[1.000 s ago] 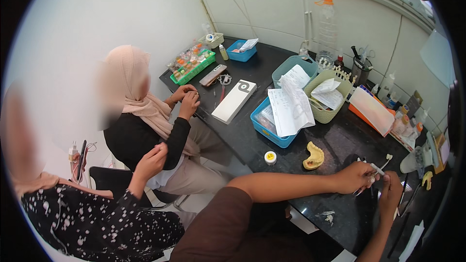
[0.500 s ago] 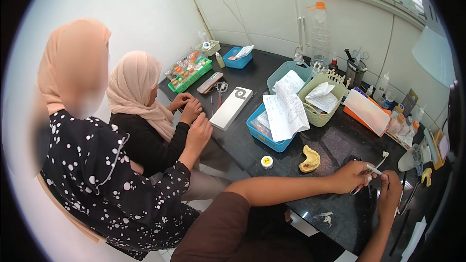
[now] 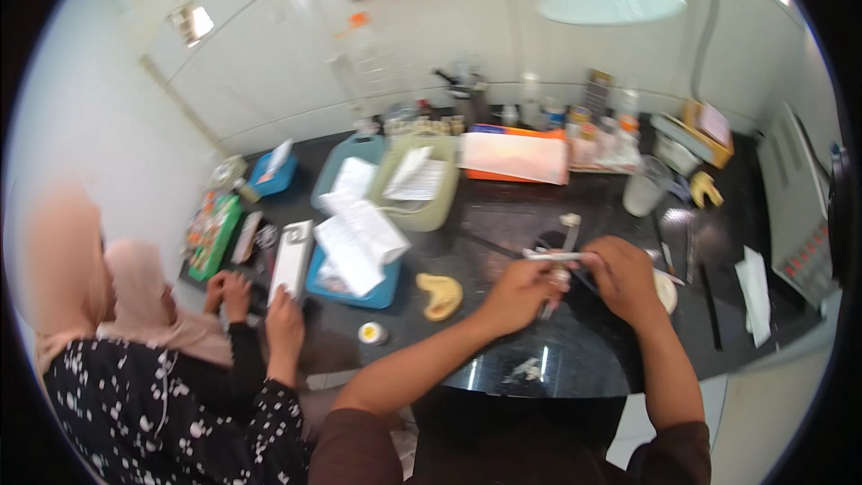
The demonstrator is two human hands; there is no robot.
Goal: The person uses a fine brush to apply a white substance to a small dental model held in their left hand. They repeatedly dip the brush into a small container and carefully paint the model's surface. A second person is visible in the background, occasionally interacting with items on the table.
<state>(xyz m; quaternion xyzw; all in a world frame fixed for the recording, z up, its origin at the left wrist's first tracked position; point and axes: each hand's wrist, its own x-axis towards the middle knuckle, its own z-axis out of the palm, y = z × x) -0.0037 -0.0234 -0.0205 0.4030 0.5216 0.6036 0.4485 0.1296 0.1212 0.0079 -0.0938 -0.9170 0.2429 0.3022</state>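
Note:
Over the dark worktop, my left hand (image 3: 523,295) is closed around a thin metal stem (image 3: 569,238) with a small tooth-like white piece (image 3: 569,219) at its top. My right hand (image 3: 623,280) is close beside it, fingers pinched on the end of a slim white-handled hand tool (image 3: 552,256). That tool lies across the left fingers, its tip near them; motion blur hides whether it touches anything. A yellowish dental cast (image 3: 440,296) rests left of my left hand. Nearer the front edge is a small white jar with a yellow-marked lid (image 3: 371,333).
A blue basket (image 3: 382,293) with papers and a green basket (image 3: 444,207) stand behind the cast. White scraps (image 3: 527,368) lie near the front edge. A clear cup (image 3: 646,189) and a grey box-shaped device (image 3: 795,207) are at right. Two people sit or stand at left.
My view has swung to the right, so the worktop and both arms now sit nearer the middle. Both hands still hold the stem and the white-handled tool close together.

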